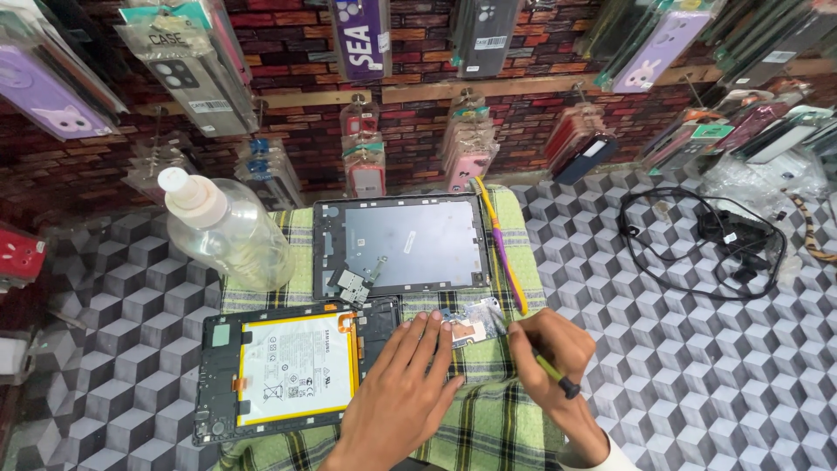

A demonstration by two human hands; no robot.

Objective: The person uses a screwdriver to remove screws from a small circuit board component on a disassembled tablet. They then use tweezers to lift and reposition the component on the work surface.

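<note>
You are pinning the small silver-and-copper circuit board (pixel 472 324) flat on the green checked cloth (pixel 488 419) with your left hand (pixel 403 384), fingers spread, while your right hand (pixel 549 353) is clamped on a thin yellow-green tool (pixel 551 373); keep its tip low and steady. Around you, the cube-patterned worktop (pixel 680 349) is carrying the opened tablet back with its white battery (pixel 292 366), the grey tablet screen panel (pixel 403 244), a clear plastic bottle (pixel 228 228), and a black cable (pixel 706 240), below a brick-patterned wall of hanging phone cases (pixel 462 144).

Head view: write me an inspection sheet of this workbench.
Surface: checked cloth over a cube-patterned top.
Job's things: small circuit board; opened tablet body with battery; tablet screen panel.
Clutter: clear bottle; toothbrush.
Hands: left hand pins the board; right hand grips a slim tool.
Cables: black coiled cable with adapter, right.
Surroundings: packaged phone cases hanging on a brick wall.
</note>
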